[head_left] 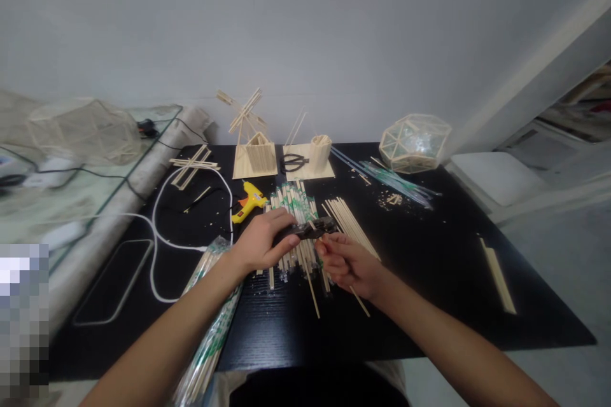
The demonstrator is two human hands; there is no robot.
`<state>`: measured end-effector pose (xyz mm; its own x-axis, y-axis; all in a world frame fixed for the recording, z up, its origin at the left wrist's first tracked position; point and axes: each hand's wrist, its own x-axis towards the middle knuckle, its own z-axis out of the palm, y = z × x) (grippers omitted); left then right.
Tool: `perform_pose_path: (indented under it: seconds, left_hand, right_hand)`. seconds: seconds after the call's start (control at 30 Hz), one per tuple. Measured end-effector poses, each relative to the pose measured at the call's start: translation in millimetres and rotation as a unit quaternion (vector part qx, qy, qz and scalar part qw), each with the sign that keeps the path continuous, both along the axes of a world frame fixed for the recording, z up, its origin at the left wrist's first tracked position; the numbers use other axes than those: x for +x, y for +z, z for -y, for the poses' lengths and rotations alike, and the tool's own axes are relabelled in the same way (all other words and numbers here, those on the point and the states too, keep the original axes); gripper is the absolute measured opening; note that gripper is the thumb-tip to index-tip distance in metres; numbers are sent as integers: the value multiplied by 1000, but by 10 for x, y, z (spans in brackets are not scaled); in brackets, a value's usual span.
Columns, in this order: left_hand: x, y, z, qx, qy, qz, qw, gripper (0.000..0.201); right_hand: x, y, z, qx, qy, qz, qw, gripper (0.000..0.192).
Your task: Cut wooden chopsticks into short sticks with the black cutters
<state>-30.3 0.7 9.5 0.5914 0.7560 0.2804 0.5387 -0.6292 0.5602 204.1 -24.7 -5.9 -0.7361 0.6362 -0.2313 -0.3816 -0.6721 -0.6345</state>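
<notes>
My left hand [267,238] is closed around dark pliers [312,227], whose jaws point right toward my other hand. My right hand [351,264] pinches a thin wooden chopstick [360,302]; its lower end sticks out below the palm, and its upper end is by the jaws. Whether the jaws grip the stick I cannot tell. Beneath both hands lies a pile of chopsticks in clear wrappers [291,197] with green print. Bare chopsticks [351,219] fan out just beyond my right hand.
Nearby are a yellow glue gun [249,202], a white cable [153,203] and a bag of chopsticks [207,331]. Stick-built models on wooden boards [255,168] stand at the back, with black-handled scissors [293,163]. A polyhedral stick frame [415,143] sits back right; a stick bundle [499,280] lies right.
</notes>
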Motion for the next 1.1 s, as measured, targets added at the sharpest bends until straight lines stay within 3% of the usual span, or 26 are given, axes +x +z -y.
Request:
perform_pose_path:
  seconds: [0.23,0.37,0.43,0.57,0.7,0.83,0.9,0.97,1.1]
  left_hand:
    - [33,29,-1,-14,24,-22,999,45]
    - [49,17,-13,-24,52,-34,998,46]
    - [64,16,-10,-28,75,-50,996,47]
    - [112,16,20,-27,111,-87,990,47]
    - [141,-7,44,-20,133,-110,985,50]
    - [127,-20,43,-35,123,-114,985,52]
    - [120,-14,41,-49,107,-116,986,53]
    - [122,-3,42,-61,91,-118,987,54]
    - [150,29,58,-83,67,-119,987,56]
  right_hand:
    - [-2,-24,-42,-7,-39,12,999,34]
    - [-18,7,-70,53,-78,68,993,35]
    - [-39,32,-64,120,-130,116,977,35]
    - [-96,37,-29,239,-239,227,913,32]
    - [-105,-15,-31,284,-266,281,877,29]
    - [10,5,-107,291,-248,235,894,35]
    - [106,62,-165,277,-199,203,918,48]
    - [197,126,-224,251,-129,192,940,49]
    - [283,184,-305,233,-58,211,947,44]
